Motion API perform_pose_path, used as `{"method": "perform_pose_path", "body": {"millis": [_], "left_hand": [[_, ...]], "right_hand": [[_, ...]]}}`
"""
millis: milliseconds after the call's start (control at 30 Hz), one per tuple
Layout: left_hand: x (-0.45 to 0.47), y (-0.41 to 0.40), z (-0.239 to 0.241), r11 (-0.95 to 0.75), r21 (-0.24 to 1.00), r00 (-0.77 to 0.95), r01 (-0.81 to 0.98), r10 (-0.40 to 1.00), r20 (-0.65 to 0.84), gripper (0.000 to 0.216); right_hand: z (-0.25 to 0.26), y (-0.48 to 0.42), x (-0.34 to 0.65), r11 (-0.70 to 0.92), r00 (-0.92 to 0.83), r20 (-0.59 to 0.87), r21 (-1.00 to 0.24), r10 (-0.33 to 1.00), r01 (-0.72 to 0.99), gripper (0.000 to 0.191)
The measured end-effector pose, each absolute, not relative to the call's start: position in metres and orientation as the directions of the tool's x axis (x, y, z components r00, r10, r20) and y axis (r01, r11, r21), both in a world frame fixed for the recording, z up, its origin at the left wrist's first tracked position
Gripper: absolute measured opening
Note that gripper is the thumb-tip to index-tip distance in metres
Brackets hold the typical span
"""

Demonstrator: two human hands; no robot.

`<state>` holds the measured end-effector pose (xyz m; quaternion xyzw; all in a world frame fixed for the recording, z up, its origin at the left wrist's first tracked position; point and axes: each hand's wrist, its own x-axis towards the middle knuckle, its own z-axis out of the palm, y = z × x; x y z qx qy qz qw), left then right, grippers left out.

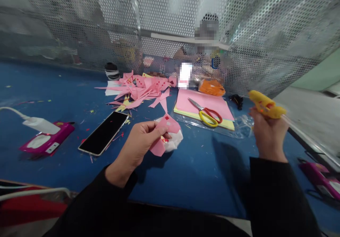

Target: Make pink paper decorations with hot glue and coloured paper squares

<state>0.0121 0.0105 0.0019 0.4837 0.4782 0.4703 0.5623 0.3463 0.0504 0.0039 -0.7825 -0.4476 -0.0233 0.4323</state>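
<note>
My left hand (pixel 143 139) pinches a folded pink paper piece (pixel 171 123) between thumb and fingers. One red diamond and one whitish diamond mark this piece. Just behind and under it lies a white crumpled wrapper (pixel 175 141) with small red bits, partly covered by the paper and my fingers. Out to the right, raised above the table edge, my right hand (pixel 269 136) is wrapped round a yellow glue gun (pixel 268 105) with an orange-red part at its middle. Scissors (pixel 208 114) with red and yellow handles rest on coloured sheets (pixel 212 100) between the hands.
Pink paper strips (pixel 143 88) are heaped at the back, near a black-and-white roll (pixel 112 71). A phone (pixel 105 132) and a purple power strip (pixel 47 137) with a white plug lie left. An orange packet (pixel 211 87) sits before the perforated screen (pixel 170 13); a person is behind it.
</note>
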Motion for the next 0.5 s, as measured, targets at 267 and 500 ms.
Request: {"method": "perform_pose_path", "body": {"millis": [267,500], "left_hand": [[0.014,0.012,0.004,0.152,0.987,0.037,-0.059,0.988,-0.15,0.033],[0.012,0.014,0.002,0.137,0.99,-0.04,-0.035,0.99,-0.139,0.03]], "right_hand": [[-0.028,-0.006,0.232,0.289,0.007,0.3,-0.924,0.954,0.25,0.026],[-0.023,-0.023,0.227,0.44,-0.237,0.376,-0.826,0.896,0.352,0.014]]}}
